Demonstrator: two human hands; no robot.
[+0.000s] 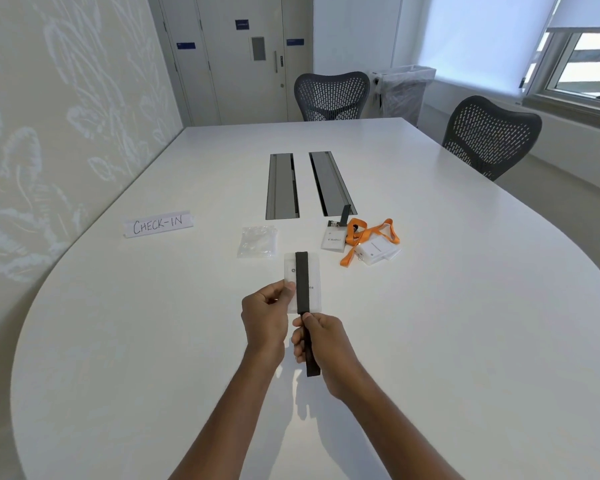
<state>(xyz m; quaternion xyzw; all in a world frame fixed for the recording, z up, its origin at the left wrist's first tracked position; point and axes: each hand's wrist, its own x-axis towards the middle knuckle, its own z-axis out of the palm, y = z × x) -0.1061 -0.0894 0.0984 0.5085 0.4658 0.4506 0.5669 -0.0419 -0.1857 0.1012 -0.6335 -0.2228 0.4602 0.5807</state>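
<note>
Above the white table (465,306) I hold a clear badge holder (312,271) with a white card inside. My left hand (265,318) pinches its left edge between thumb and fingers. A black lanyard strap (302,282) lies down the middle of the holder. My right hand (321,344) grips the strap just below the holder, and the strap's end hangs out under the fist.
A badge on an orange lanyard (371,237) and another badge with a black strap (335,237) lie to the right. A clear plastic bag (257,241) lies ahead left, a "CHECK-IN" sign (157,224) further left. Two cable hatches (282,185) and two chairs (331,95) stand beyond.
</note>
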